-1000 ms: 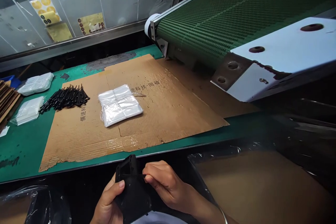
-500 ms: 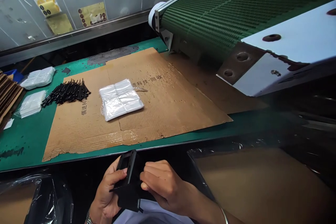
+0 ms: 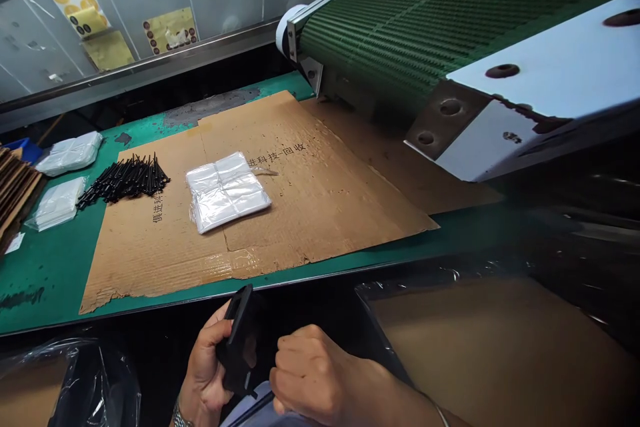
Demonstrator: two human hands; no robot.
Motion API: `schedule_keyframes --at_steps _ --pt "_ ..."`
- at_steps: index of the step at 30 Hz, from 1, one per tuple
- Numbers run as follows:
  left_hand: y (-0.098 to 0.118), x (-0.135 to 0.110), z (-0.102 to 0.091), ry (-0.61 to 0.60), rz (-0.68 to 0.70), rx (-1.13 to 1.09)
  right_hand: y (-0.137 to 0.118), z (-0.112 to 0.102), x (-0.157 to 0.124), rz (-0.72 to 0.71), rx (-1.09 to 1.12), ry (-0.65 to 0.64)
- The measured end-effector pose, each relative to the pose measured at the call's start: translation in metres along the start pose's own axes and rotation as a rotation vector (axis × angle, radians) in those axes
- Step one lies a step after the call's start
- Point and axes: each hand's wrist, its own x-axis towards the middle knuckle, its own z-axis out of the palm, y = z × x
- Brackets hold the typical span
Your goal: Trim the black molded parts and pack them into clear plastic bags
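At the bottom of the head view, my left hand (image 3: 204, 365) is closed around a black plastic part (image 3: 239, 350) with a flat, frame-like shape, held tilted. Just right of it, my right hand (image 3: 315, 373) is curled into a fist, apart from the part. A thin black rod (image 3: 251, 409) sticks out from under the right fingers toward the lower left. On the cardboard sheet (image 3: 310, 213) ahead lies a tied stack of clear plastic bags (image 3: 227, 192). A pile of thin black rods (image 3: 125, 179) sits at its left.
A green conveyor belt (image 3: 400, 27) with a white side frame (image 3: 550, 87) slopes over the green table (image 3: 55, 280) at right. More bag stacks (image 3: 60, 203) and stacked cardboard (image 3: 15, 190) are at far left. Plastic-lined boxes stand at lower left (image 3: 95, 380) and right (image 3: 475, 333).
My left hand has turned the black part so its face angles more to the right. My right hand has drawn slightly down and away, and the thin rod now shows below its fingers.
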Motion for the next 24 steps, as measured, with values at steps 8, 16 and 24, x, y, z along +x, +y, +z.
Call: schedule_keyframes --at_steps 8,16,24 --pt "-0.007 0.004 0.002 0.006 0.131 -0.003 -0.009 0.004 0.002 0.217 0.005 0.143" --pt "-0.016 -0.003 -0.002 -0.064 0.173 0.038 -0.007 0.009 0.001 0.357 -0.020 0.248" --pt "-0.017 0.002 -0.026 -0.304 0.175 0.330 0.014 0.014 -0.005 0.475 0.198 0.305"
